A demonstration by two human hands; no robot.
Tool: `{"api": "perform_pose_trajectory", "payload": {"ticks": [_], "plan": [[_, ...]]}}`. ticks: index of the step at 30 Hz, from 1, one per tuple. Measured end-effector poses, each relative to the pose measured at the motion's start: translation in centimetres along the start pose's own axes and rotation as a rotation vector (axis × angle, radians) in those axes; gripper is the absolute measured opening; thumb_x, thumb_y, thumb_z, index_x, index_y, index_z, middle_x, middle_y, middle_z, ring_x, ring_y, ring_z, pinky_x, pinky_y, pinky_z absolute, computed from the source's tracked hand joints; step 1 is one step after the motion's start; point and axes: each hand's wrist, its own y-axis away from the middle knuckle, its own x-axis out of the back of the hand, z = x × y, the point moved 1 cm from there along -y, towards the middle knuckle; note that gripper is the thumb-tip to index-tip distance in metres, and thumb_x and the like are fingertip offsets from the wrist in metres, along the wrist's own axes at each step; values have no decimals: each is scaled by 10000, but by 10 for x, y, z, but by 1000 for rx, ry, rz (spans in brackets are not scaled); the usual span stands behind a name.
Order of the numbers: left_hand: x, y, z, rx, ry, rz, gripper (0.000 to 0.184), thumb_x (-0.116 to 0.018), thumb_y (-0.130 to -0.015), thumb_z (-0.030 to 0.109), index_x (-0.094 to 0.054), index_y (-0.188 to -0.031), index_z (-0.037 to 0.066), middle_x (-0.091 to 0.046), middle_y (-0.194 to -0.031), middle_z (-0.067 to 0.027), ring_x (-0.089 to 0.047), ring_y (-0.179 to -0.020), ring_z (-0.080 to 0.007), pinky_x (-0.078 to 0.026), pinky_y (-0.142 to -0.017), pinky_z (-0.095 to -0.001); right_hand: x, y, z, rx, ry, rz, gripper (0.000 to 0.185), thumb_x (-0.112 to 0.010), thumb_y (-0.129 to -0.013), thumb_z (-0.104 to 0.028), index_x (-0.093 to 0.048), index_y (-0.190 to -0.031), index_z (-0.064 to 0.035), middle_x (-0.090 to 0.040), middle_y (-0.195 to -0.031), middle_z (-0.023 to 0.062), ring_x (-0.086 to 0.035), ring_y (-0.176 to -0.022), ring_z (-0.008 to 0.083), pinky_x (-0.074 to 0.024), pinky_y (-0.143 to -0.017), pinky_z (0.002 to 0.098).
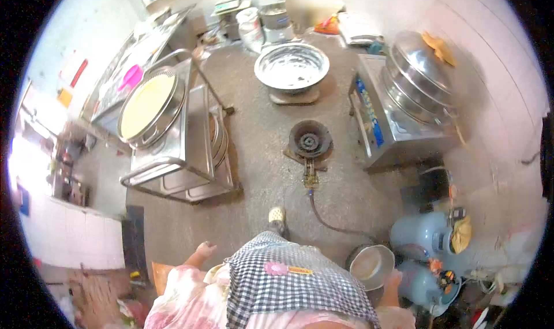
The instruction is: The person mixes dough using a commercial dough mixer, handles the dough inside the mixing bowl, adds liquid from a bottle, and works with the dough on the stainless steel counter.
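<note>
My left hand [206,249] hangs at my left side with its fingers loosely apart and nothing in it. On the other side, my right hand [394,278] is at the right rim of a metal pot [375,269] and grips it. The pot is beside my checked apron [294,294], with its pale inside showing. Ahead of me on the floor stands a black gas burner [310,139], with nothing on it. A hose [332,227] runs from it to the right. Beyond the burner, a wide metal basin [291,67] with white residue rests on a low stand.
A metal cart [186,138] at the left bears a round tray [149,107] of something yellow. At the right, a stacked steamer [416,78] sits on a metal table [398,141]. Blue-grey gas cylinders [418,232] are near my right side.
</note>
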Motion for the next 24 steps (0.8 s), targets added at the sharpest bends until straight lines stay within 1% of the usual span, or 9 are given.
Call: {"api": "perform_pose_trajectory", "payload": {"ticks": [2, 4, 6, 8, 9, 12, 20, 23, 24], "plan": [[-9, -3, -21, 29, 84, -102, 451, -554, -739, 342, -585, -1033, 1, -589, -1025, -191, -554, -979, -306, -428, -844, -365, 44, -44, -27, 37, -63, -73, 114, -570, -665, -209, -607, -680, -102, -561, -694, 122, -540, -695, 302, -403, -611, 426], [-7, -17, -32, -16, 100, -134, 450, -549, -748, 341, -580, -1034, -4, -588, -1023, -194, -555, -972, -310, -431, -838, -365, 71, -82, -70, 98, -181, 58, 147, -584, -656, -222, -579, -670, -75, -578, -708, 137, -547, -695, 314, -418, -616, 435], [2, -39, -15, -129, 56, -91, 448, -545, -762, 336, -565, -1047, -9, -587, -1023, -193, -559, -963, -310, -436, -826, -360, 143, -103, -139, 222, -240, 176, 181, -598, -616, -212, -538, -642, -44, -561, -665, 156, -539, -666, 325, -425, -600, 445], [29, -54, 22, -160, 84, -48, 435, -537, -782, 323, -549, -1062, -9, -584, -1029, -189, -559, -960, -307, -435, -824, -357, 129, -132, -186, -150, -1052, -255, 141, -563, -660, -196, -530, -582, -83, -566, -642, 126, -535, -631, 299, -419, -544, 426], [47, -60, 48, -137, 136, -27, 422, -531, -795, 313, -540, -1070, -7, -582, -1035, -184, -558, -962, -305, -433, -827, -355, 124, -141, -214, -304, -1275, -344, 134, -559, -668, -188, -523, -600, -78, -559, -638, 125, -532, -622, 295, -418, -536, 422], [90, -77, 100, -134, 637, -34, 385, -519, -822, 281, -530, -1078, -7, -581, -1038, -175, -558, -967, -283, -424, -839, -345, 145, -159, -284, -332, -1360, -391, 117, -546, -692, -165, -503, -652, -63, -536, -626, 123, -525, -597, 282, -415, -511, 409], [161, -154, 141, -317, 430, 73, 369, -526, -831, 273, -530, -1078, -1, -587, -1029, -167, -553, -987, -251, -420, -845, -329, 205, -228, -364, -350, -1504, -348, 107, -511, -756, -103, -448, -792, -24, -476, -594, 118, -505, -530, 248, -407, -443, 376], [167, -184, 158, -321, 438, 106, 360, -529, -828, 278, -534, -1071, 13, -588, -1029, -163, -558, -984, -250, -424, -843, -332, 232, -256, -375, -344, -1244, -346, 201, -568, -735, -66, -436, -874, -4, -484, -675, 119, -528, -645, 232, -434, -511, 362], [168, -190, 167, -330, 451, 125, 359, -531, -827, 276, -534, -1070, 12, -591, -1024, -162, -561, -978, -248, -426, -840, -331, 269, -264, -390, -322, -1142, -360, 185, -572, -738, -71, -453, -860, 0, -504, -698, 126, -538, -674, 234, -442, -526, 359]]}}
